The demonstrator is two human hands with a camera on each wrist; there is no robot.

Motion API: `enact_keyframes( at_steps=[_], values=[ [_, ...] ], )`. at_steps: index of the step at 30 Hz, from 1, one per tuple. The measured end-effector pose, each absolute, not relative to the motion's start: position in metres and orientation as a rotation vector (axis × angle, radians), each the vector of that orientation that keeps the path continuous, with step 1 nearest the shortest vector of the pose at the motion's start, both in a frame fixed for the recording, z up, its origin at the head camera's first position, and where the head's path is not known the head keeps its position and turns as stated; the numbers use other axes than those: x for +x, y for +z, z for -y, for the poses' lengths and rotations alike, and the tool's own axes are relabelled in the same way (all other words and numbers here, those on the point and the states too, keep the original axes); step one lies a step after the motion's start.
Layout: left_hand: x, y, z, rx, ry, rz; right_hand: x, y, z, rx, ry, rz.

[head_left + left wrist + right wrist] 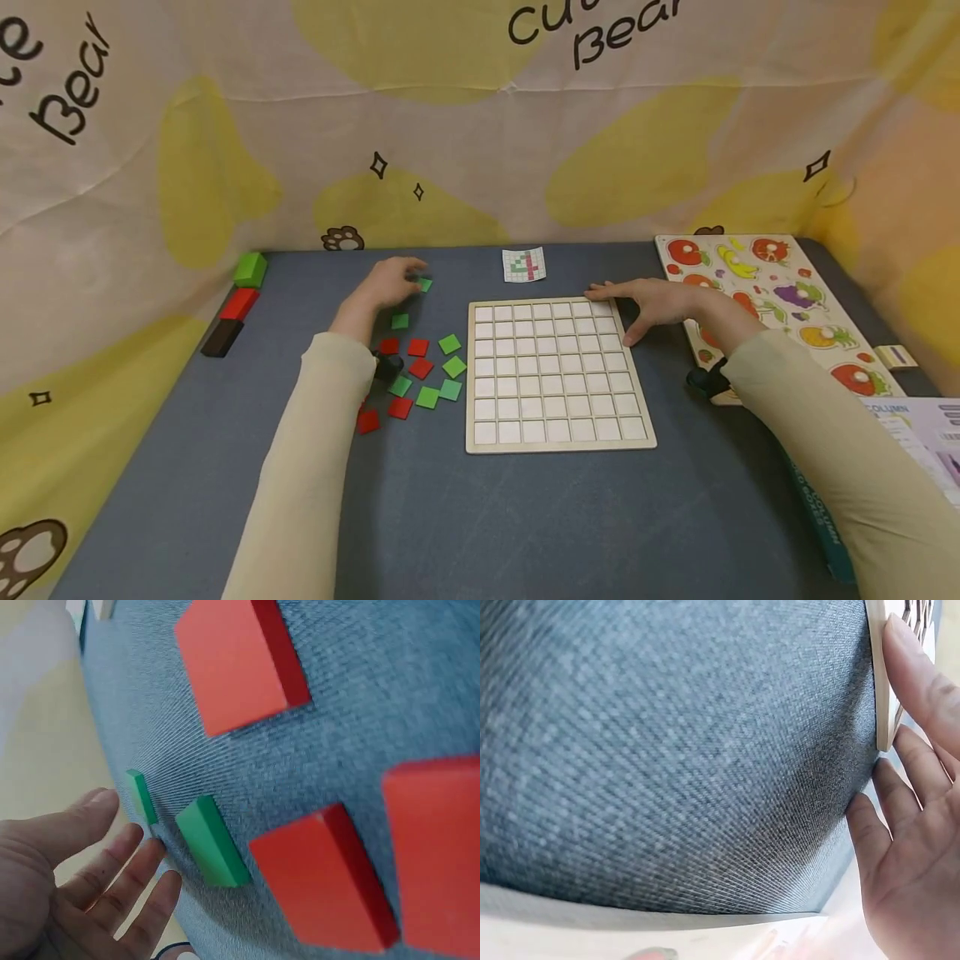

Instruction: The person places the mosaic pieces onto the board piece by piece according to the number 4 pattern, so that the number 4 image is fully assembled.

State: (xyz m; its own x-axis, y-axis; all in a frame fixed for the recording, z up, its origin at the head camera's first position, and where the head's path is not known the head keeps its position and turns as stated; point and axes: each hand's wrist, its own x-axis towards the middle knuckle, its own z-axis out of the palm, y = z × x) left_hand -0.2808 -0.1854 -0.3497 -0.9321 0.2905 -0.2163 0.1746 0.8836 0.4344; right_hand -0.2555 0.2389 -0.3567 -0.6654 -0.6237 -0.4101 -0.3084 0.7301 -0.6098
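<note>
My left hand (386, 283) is over the far left of the table, fingers loosely spread. Its fingertips are right by a small green tile (425, 285), with a second green tile (212, 844) close by. Nothing shows between the fingers and thumb in the left wrist view. My right hand (663, 302) rests at the far right corner of a wooden grid board (561, 452) with white squares. Its thumb touches the board's right edge, and the fingers reach along the far edge. Red tiles (421, 368) and more green tiles (427, 397) lie scattered left of the board.
A small pattern card (523, 265) with a coloured grid lies behind the board. Green, red and black blocks (239, 304) line the left edge. At right are a fruit puzzle board (772, 287), a small striped piece (896, 357) and a box (918, 433), partly behind my right sleeve.
</note>
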Motion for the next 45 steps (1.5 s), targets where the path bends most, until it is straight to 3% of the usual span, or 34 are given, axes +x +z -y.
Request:
enact_keyframes(
  at_steps=[16, 32, 45],
  values=[
    [-0.281, -0.354, 0.162, 0.276, 0.416, -2.895, -0.254, -0.355, -0.236, -0.677, -0.685, -2.294],
    [-0.267, -0.354, 0.024, 0.574, 0.942, -2.694, -0.257, -0.355, -0.237, -0.665, -0.696, -2.284],
    [-0.263, -0.362, -0.004, 0.692, 0.676, -2.742, -0.258, -0.357, -0.238, -0.657, -0.676, -2.300]
  ],
)
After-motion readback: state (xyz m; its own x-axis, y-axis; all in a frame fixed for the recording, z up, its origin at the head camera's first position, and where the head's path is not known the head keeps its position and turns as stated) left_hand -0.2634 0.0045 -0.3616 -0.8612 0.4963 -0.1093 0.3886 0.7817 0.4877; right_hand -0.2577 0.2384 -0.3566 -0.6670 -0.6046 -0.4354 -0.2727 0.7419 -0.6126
